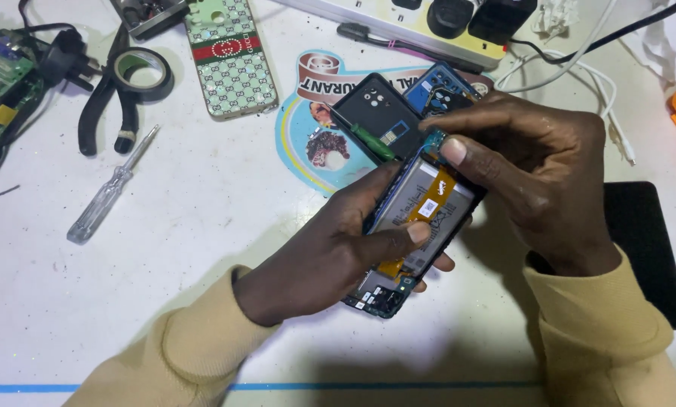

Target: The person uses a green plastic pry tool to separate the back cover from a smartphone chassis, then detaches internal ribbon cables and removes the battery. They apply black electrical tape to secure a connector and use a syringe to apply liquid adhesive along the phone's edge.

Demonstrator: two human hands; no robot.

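**Opened phone held between two hands over a cluttered white table**

The white table (pixel 202 226), smooth and scuffed, carries everything. Above its middle an opened phone (pixel 421 218) lies tilted, back cover off, its grey battery with an orange strip showing. The left hand (pixel 330 256) grips the phone's lower half, thumb over the battery and fingers wrapped underneath. The right hand (pixel 534 166) has its fingers pinched narrow on the phone's upper end, beside the blue circuit board; whether they hold a tool I cannot tell. A black back cover (pixel 376 113) lies just beyond, with a green-handled screwdriver (pixel 364 137) across it. Farther left sit a patterned phone case (pixel 231 56), a roll of black tape (pixel 143 71) and a clear-handled screwdriver (pixel 108 192).
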